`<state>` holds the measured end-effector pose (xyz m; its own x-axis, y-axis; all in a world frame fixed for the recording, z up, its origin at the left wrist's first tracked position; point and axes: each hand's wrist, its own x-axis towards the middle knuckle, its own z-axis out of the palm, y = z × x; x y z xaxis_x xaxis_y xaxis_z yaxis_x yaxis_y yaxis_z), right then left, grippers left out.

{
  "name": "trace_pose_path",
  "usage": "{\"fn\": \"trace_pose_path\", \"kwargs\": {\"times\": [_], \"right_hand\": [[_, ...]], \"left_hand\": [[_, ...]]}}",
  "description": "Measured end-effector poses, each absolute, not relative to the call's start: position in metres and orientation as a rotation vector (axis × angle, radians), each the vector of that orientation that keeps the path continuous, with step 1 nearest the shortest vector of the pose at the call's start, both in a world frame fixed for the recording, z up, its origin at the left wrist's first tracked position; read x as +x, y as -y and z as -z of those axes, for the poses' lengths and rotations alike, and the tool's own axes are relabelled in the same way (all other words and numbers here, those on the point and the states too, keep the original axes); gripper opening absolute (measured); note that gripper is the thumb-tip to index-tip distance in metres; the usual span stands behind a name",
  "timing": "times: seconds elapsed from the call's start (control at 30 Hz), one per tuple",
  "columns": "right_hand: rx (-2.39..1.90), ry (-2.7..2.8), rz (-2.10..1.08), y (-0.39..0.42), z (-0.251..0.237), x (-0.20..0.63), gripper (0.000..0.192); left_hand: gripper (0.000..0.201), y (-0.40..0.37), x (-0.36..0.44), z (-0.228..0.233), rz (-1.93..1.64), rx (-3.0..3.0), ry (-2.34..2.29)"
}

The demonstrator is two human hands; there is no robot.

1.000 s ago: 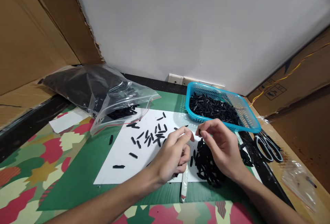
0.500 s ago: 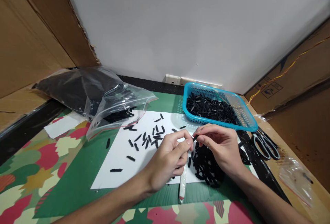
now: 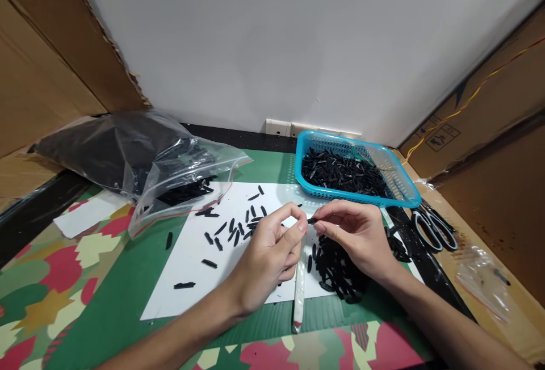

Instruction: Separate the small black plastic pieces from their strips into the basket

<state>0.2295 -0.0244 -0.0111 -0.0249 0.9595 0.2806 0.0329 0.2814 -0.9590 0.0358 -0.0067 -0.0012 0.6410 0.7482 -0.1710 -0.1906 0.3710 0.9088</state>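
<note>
My right hand (image 3: 355, 236) pinches a small black strip (image 3: 312, 221) between thumb and fingertips. My left hand (image 3: 275, 251) is closed in a pinch just left of the strip's end; what its fingers hold, if anything, is hidden. Both hands are above a white sheet of paper (image 3: 170, 302). Under my right hand lies a dense pile of black strips (image 3: 340, 273). Several loose black strips (image 3: 232, 231) are scattered on the paper to the left of my left hand. A white wrapped stick (image 3: 299, 296) lies between the two hands, below them.
Behind my right hand stands a blue plastic basket (image 3: 361, 197) full of black pieces. A clear zip bag (image 3: 140, 154) of black material lies at the left, its mouth toward the paper. Scissors (image 3: 432, 231) and a small plastic bag (image 3: 485, 285) are at the right. Cardboard (image 3: 502, 188) flanks the workspace.
The view has shifted slightly. My hands stay close together, and the black strip now sits more level in my right fingertips, with a small gap showing near my left fingertips.
</note>
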Motion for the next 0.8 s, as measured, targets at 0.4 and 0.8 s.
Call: {"fn": "trace_pose_path", "kwargs": {"times": [0.4,0.8], "right_hand": [[-1.016,1.36,-1.035,0.0256,0.01,0.2316,0.005],[-1.007,1.462,-0.923,0.0317,0.0071,0.231,0.01]], "left_hand": [[0.026,0.0059,0.0357,0.0043,-0.662,1.063,-0.651],[0.025,0.0045,0.0344,0.0034,-0.641,1.102,-0.629]]}}
